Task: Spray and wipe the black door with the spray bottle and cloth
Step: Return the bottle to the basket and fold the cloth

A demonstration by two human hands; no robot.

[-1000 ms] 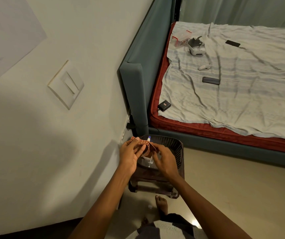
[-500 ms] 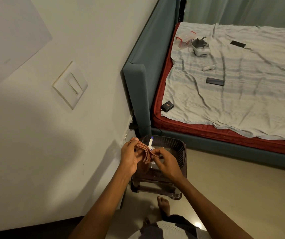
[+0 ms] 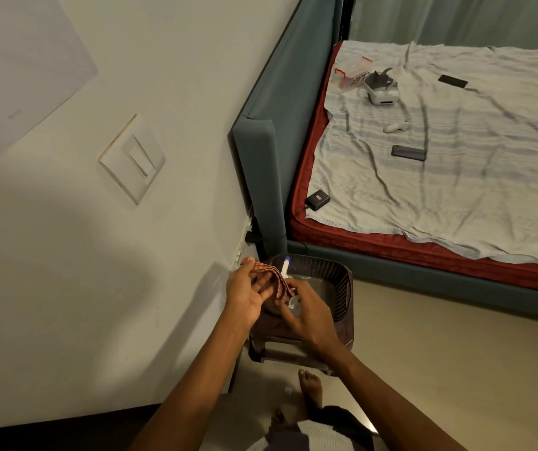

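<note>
Both hands work over a dark brown plastic stool with a slatted rim point(image 3: 342, 288), which stands on the beige floor point(image 3: 440, 369) just beside the off-white wall point(image 3: 130, 255) and near the foot corner of the bed.

The left hand point(image 3: 248, 294) holds a red-and-white checked cloth point(image 3: 270, 275). The cloth drapes over its fingers point(image 3: 266, 284), which lie fairly straight beneath it, with the thumb along the upper edge.

The right hand point(image 3: 306, 317) has its fingers curled around the clear plastic spray bottle point(image 3: 293, 302), gripping the body. Only the bottle's white nozzle with a blue tip point(image 3: 285, 264) and a small part of the body show; the hand and the cloth cover the remainder. The bottle is above the stool seat. Contact with the seat cannot be determined.

The black door is not in view.

Surrounding items:
- A cream wall switch plate point(image 3: 132, 157) is mounted on the wall, well above and left of the hands.
- A grey-blue padded bed frame point(image 3: 261, 177) stands just behind the stool.
- A red mattress point(image 3: 391, 242) carries a rumpled pale striped sheet point(image 3: 456, 177).
- On the sheet: a white headset point(image 3: 381, 89), a clear plastic box with red clips point(image 3: 349, 73), a small white controller point(image 3: 396, 126), two dark flat phones point(image 3: 408, 152) point(image 3: 452, 81), and a small black box point(image 3: 318, 200) at the sheet's near corner.
- A bare foot point(image 3: 310, 385) rests on the floor in front of the stool.
</note>
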